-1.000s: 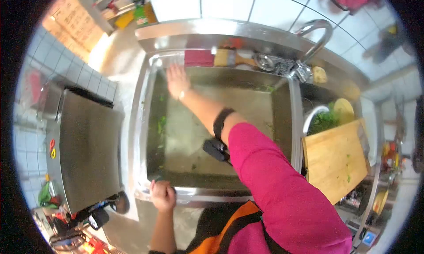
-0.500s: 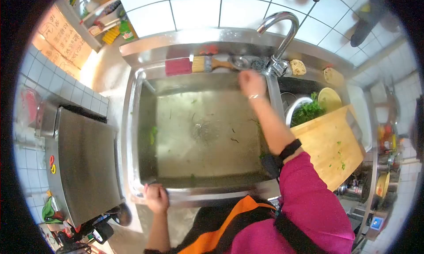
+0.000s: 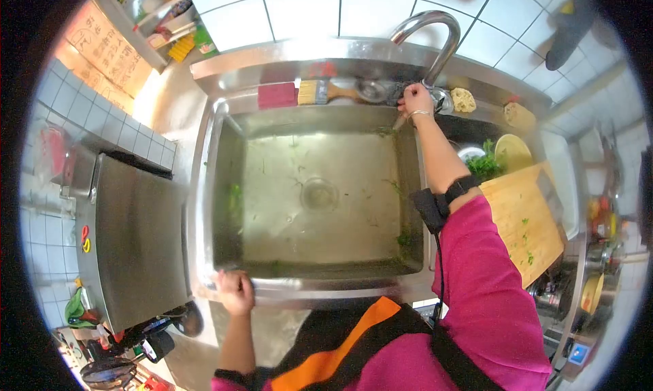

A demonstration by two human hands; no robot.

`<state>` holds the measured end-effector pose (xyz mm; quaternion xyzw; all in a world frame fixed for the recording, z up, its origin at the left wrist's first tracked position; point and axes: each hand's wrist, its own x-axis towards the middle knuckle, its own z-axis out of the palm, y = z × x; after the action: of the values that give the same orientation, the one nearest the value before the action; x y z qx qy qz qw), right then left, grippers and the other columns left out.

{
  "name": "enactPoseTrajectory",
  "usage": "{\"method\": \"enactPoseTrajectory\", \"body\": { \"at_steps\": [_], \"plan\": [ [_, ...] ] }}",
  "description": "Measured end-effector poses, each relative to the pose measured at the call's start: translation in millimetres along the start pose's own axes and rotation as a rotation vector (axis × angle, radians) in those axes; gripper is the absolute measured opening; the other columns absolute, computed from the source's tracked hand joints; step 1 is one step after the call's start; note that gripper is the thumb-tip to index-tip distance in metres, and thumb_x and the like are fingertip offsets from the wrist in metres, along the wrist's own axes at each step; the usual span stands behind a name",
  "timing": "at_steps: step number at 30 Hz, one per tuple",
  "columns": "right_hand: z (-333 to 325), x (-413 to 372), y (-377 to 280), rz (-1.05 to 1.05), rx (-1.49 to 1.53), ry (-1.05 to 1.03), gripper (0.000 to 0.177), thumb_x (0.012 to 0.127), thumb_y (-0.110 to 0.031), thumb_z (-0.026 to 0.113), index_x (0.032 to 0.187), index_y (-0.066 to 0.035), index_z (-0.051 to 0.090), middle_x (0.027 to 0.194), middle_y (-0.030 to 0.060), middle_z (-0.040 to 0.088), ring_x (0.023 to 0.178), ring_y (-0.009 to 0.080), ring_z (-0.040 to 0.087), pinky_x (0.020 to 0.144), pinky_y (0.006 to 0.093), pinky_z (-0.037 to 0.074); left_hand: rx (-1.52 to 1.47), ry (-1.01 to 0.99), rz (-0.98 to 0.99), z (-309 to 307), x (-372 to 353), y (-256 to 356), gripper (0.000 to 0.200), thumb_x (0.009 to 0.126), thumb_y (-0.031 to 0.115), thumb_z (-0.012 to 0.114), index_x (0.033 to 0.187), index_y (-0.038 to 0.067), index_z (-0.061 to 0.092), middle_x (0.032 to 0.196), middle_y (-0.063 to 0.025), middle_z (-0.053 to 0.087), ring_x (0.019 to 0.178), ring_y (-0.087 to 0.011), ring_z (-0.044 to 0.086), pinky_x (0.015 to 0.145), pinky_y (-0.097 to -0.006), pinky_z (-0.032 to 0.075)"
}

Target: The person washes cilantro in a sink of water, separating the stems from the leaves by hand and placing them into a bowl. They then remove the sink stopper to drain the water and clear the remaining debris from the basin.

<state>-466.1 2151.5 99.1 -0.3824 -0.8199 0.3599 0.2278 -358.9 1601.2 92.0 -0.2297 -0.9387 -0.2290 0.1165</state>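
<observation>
A wide steel sink (image 3: 228, 187) fills the middle, with shallow cloudy water and scraps of green leaf in it. My right hand (image 3: 416, 100) is at the sink's back right corner, close against the base of the chrome faucet (image 3: 452, 41). Its fingers are curled together, and what they grip is hidden. Beside the fingertips lies a dark wire scrubber (image 3: 396, 92). My left hand (image 3: 235, 292) is closed at the front left rim of the sink. Something dark shows at its edge, too small to name.
Along the back ledge lie a red sponge (image 3: 277, 95), a wooden-handled brush (image 3: 313, 92) and a yellowish sponge (image 3: 463, 100). Right of the sink are a cutting board (image 3: 520, 221), green herbs (image 3: 484, 165) and a yellow bowl (image 3: 511, 151). A steel counter (image 3: 139, 238) stands left.
My right hand has shifted from over the sink's back edge to the faucet base. The water's ripples have calmed and the drain shows more clearly. My left hand stays at the rim.
</observation>
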Motion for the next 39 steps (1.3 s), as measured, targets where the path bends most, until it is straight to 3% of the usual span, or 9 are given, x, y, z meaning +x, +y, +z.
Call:
{"method": "enactPoseTrajectory", "body": {
  "at_steps": [2,5,18,20,21,24,28,30,39],
  "plan": [
    [-8.5,-11.7,-9.1,0.188,0.444,-0.137,0.011,0.080,-0.017,0.044,0.084,-0.007,0.045,0.064,0.0091,0.057,0.047,0.0140,0.055,0.035,0.0250,0.039,-0.007,0.003,-0.014,1.7,-1.3,-1.6,0.007,0.067,0.005,0.047,0.068,0.005,0.053,0.068,-0.0086,0.055,0.069,-0.0263,0.052,0.084,-0.0413,0.033],
    [-11.4,-15.4,-7.9,0.174,0.614,-0.107,0.011,0.080,-0.016,0.044,0.086,-0.008,0.044,0.066,0.0097,0.058,0.046,0.0147,0.054,0.034,0.0241,0.037,-0.003,0.021,-0.001,4.7,-4.2,-9.0,0.006,0.066,0.004,0.047,0.067,0.005,0.053,0.068,-0.0083,0.055,0.069,-0.0256,0.052,0.086,-0.0409,0.032],
    [-5.8,-41.0,5.7,-0.053,0.402,-0.008,0.010,0.077,-0.013,0.047,0.077,-0.004,0.052,0.060,0.0056,0.057,0.044,0.0124,0.052,0.040,0.0248,0.040,-0.018,-0.006,-0.010,4.1,-3.7,-8.5,0.008,0.069,0.005,0.046,0.069,0.005,0.054,0.070,-0.0086,0.055,0.072,-0.0253,0.053,0.085,-0.0409,0.032],
    [7.9,-37.7,26.6,-0.183,0.060,0.069,0.010,0.076,-0.011,0.047,0.077,-0.004,0.054,0.059,0.0054,0.056,0.045,0.0129,0.053,0.042,0.0253,0.042,-0.032,-0.019,-0.015,3.5,-2.6,-7.0,0.008,0.069,0.005,0.046,0.069,0.005,0.054,0.070,-0.0087,0.055,0.071,-0.0254,0.053,0.085,-0.0408,0.032],
    [9.1,-38.9,23.3,0.069,0.185,-0.022,0.009,0.074,-0.011,0.049,0.077,-0.004,0.054,0.061,0.0066,0.057,0.045,0.0137,0.054,0.044,0.0258,0.043,-0.039,-0.032,-0.018,1.8,-2.4,-7.3,0.008,0.069,0.005,0.046,0.069,0.005,0.054,0.070,-0.0088,0.055,0.071,-0.0255,0.053,0.085,-0.0407,0.032],
    [17.5,-43.8,20.1,0.259,0.612,-0.018,0.009,0.073,-0.012,0.050,0.075,-0.004,0.055,0.063,0.0080,0.058,0.043,0.0148,0.053,0.046,0.0270,0.044,0.031,0.004,0.010,6.8,-5.4,-13.7,0.007,0.064,0.003,0.049,0.068,0.006,0.053,0.069,-0.0074,0.054,0.069,-0.0242,0.052,0.087,-0.0408,0.032],
    [3.7,-49.7,-3.1,0.114,0.644,0.203,0.010,0.071,-0.013,0.053,0.077,-0.004,0.055,0.065,0.0088,0.058,0.048,0.0169,0.055,0.051,0.0283,0.045,0.018,0.015,0.017,5.7,-4.3,-11.1,0.006,0.064,0.003,0.049,0.068,0.006,0.053,0.069,-0.0075,0.054,0.069,-0.0246,0.052,0.087,-0.0410,0.033],
    [-0.4,-41.3,-1.6,-0.265,0.098,0.326,0.012,0.071,-0.014,0.054,0.081,-0.007,0.055,0.067,0.0082,0.058,0.057,0.0199,0.057,0.054,0.0302,0.044,-0.010,0.019,0.019,3.7,-2.7,-7.4,0.005,0.064,0.003,0.049,0.067,0.006,0.052,0.069,-0.0075,0.054,0.069,-0.0249,0.052,0.087,-0.0413,0.032],
    [9.0,-26.6,-4.5,-0.365,-0.326,0.220,0.013,0.068,-0.020,0.054,0.074,-0.010,0.057,0.075,0.0084,0.058,0.071,0.0257,0.056,0.064,0.0351,0.044,-0.018,-0.027,-0.004,1.4,-1.9,-7.5,0.009,0.066,0.005,0.046,0.071,0.004,0.054,0.069,-0.0098,0.054,0.071,-0.0278,0.052,0.084,-0.0411,0.033]
  ]
}}
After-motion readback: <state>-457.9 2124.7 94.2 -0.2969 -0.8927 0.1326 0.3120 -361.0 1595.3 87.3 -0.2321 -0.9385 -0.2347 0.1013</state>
